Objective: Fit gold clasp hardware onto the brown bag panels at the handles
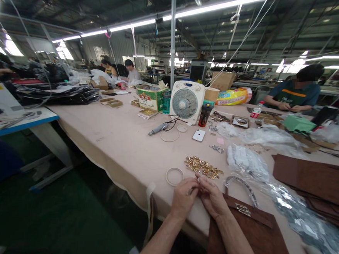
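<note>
My left hand (183,195) and my right hand (211,195) meet over the front edge of the table, fingertips pinched together. Whatever small piece sits between the fingers is too small to make out. Just beyond them lies a pile of gold-coloured metal fittings (203,166). Left of the pile is a roll of tape (174,177), lying flat. Under and beside my right forearm rests a brown bag (253,229) with a metal clasp (243,209) and a curved handle (245,185) wrapped in clear plastic.
Brown panels (321,182) are stacked at the right, beside plastic-wrapped parts (306,214). Farther back on the table (114,134) are a phone (199,135), an electric screwdriver (158,128), a fan (186,102) and a dark bottle (205,115). A co-worker (296,89) sits at the right.
</note>
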The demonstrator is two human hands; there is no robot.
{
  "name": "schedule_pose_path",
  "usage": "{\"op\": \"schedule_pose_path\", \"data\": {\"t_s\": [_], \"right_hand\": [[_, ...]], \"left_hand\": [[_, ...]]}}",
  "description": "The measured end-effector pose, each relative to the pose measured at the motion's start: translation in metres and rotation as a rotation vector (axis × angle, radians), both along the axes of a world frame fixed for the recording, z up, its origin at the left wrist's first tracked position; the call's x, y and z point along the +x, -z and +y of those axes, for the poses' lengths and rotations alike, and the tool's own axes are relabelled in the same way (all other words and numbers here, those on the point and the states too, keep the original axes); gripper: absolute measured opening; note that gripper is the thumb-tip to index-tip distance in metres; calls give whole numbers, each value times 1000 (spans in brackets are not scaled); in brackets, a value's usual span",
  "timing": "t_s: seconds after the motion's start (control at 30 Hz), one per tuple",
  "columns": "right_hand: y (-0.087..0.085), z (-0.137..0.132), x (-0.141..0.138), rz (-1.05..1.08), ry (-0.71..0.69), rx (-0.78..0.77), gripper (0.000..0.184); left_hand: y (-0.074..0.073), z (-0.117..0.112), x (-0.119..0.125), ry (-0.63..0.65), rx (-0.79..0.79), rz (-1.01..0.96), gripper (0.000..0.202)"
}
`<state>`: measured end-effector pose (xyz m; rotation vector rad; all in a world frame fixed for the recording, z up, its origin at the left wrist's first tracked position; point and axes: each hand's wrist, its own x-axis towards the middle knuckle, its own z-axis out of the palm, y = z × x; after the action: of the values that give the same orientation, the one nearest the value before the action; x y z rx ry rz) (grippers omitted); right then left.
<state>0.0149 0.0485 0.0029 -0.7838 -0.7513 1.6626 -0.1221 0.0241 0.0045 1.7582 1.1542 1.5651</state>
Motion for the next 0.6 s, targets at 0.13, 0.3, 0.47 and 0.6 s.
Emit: {"op": "schedule_pose_path", "data": {"t_s": [0.13,0.3,0.47,0.6], "right_hand": [[0,-1,-3,-8,21,-13,38],[1,-3,-9,-60,61,3,31],[-2,-3,-6,-61,27,-19,36],[-1,-1,-1,-41,3,-18,40]], "left_hand": [[1,0,0,-29,6,8,20],[4,0,-1,-78,14,32,19],[7,-1,-1,-86,41,52,19],[5,0,-1,-53,33,19,17]]}}
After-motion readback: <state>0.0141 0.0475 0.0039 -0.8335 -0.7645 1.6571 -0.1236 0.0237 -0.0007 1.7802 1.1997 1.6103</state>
